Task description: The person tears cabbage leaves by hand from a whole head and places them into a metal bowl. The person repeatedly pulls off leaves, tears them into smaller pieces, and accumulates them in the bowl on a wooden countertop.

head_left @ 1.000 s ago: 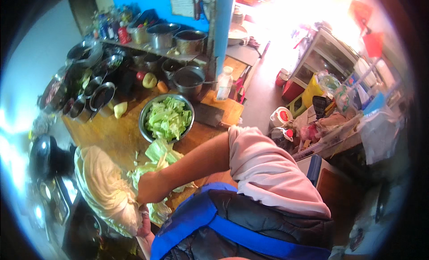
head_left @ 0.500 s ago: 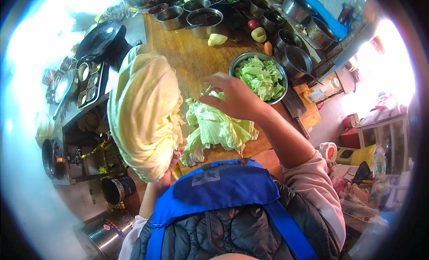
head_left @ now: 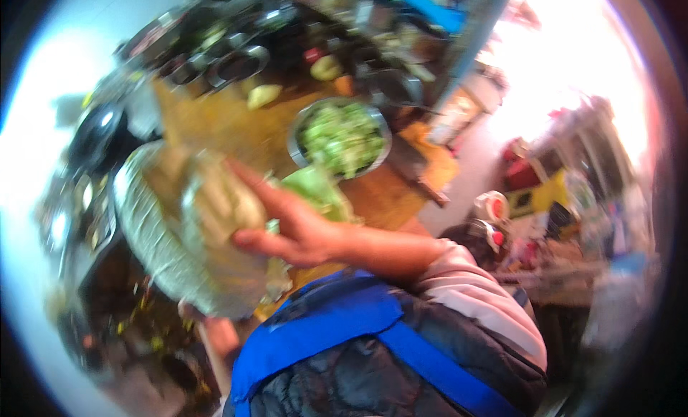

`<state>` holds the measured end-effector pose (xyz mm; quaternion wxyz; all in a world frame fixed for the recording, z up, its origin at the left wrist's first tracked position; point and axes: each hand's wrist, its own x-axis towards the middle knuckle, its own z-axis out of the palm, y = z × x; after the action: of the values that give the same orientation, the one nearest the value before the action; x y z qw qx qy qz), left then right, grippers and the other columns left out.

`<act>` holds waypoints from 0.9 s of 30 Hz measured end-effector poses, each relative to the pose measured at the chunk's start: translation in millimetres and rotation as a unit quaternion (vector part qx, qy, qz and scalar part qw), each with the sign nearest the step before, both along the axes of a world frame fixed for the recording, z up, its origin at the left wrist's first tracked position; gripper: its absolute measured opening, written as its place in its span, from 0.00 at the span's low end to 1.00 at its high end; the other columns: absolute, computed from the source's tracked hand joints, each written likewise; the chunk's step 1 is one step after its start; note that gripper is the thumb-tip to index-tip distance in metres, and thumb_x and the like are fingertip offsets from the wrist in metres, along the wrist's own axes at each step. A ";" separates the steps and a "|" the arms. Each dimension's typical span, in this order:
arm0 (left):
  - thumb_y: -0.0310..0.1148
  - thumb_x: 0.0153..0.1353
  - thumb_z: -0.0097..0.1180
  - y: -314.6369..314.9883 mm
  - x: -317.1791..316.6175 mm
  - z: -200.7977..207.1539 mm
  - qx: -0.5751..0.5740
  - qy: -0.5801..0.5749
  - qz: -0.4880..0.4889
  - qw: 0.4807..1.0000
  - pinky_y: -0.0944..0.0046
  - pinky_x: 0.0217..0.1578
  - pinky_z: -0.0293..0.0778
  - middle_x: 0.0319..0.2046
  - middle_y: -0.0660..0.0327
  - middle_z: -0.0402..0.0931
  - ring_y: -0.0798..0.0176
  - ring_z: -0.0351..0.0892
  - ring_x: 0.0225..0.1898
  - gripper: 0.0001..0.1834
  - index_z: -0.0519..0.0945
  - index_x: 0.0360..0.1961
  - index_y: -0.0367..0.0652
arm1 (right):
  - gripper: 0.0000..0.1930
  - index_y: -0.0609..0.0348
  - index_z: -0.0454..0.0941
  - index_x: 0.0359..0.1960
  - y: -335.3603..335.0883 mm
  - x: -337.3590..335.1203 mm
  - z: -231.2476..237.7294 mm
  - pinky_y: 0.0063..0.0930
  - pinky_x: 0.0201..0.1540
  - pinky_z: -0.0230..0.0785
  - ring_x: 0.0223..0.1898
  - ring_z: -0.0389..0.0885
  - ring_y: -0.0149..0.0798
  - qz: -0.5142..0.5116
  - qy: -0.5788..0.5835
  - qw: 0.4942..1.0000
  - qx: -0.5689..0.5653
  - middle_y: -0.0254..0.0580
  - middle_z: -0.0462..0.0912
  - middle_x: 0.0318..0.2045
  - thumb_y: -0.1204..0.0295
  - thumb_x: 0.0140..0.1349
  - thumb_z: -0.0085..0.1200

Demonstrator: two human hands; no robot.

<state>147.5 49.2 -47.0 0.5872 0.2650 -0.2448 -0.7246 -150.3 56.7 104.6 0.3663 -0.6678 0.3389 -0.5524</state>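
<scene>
A large pale cabbage (head_left: 193, 231), blurred by motion, is held up at the left in front of the wooden board. My left hand (head_left: 215, 334) supports it from below, its fingers mostly hidden beneath the cabbage. My right hand (head_left: 297, 227) lies against the cabbage's right side, thumb apart from the fingers, gripping it. Behind my right wrist, loose green cabbage leaves (head_left: 315, 191) rest on the board (head_left: 236, 134), partly covered by my hand. Farther back, a round metal bowl (head_left: 292, 146) contains torn green cabbage pieces (head_left: 340, 137).
Several metal pots (head_left: 240, 64) crowd the board's far edge, near a pale yellow cut vegetable (head_left: 264, 96) and a carrot piece (head_left: 345, 85). A black wok (head_left: 100, 134) stands at the left. Shelves and containers, one a yellow box (head_left: 548, 198), fill the right side.
My right hand has moved left from above the loose leaves onto the cabbage. The cabbage has turned, showing a greener outer side. The whole view has swung and blurred.
</scene>
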 end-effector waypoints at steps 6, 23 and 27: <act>0.40 0.56 0.49 -14.9 5.2 -14.8 -0.002 -0.042 0.026 0.999 0.45 0.63 0.62 0.61 0.50 0.67 0.47 0.66 0.63 0.33 0.67 0.64 0.41 | 0.33 0.68 0.50 0.73 6.2 -10.8 -1.0 0.36 0.70 0.52 0.71 0.60 0.49 -0.020 -0.017 1.000 0.006 0.60 0.60 0.69 0.64 0.72 0.46; 0.40 0.60 0.45 -6.9 28.2 -29.1 -0.031 0.120 -0.125 0.984 0.41 0.64 0.62 0.64 0.48 0.65 0.44 0.66 0.64 0.33 0.64 0.66 0.39 | 0.19 0.63 0.75 0.58 -7.2 -27.7 -19.1 0.25 0.49 0.73 0.43 0.78 0.26 -0.041 -0.209 0.931 0.297 0.35 0.83 0.44 0.63 0.73 0.50; 0.42 0.64 0.46 21.4 8.0 -30.7 0.088 0.284 -0.213 0.931 0.42 0.60 0.66 0.63 0.48 0.66 0.45 0.67 0.61 0.30 0.65 0.65 0.40 | 0.14 0.68 0.75 0.48 -3.8 -18.6 -19.0 0.34 0.37 0.82 0.35 0.84 0.37 0.029 -0.393 0.877 0.276 0.43 0.82 0.34 0.67 0.72 0.50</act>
<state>155.5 70.6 -77.7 0.4387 0.0402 -0.0540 -0.8961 -168.9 52.8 85.5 0.6547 -0.2768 0.2863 -0.6425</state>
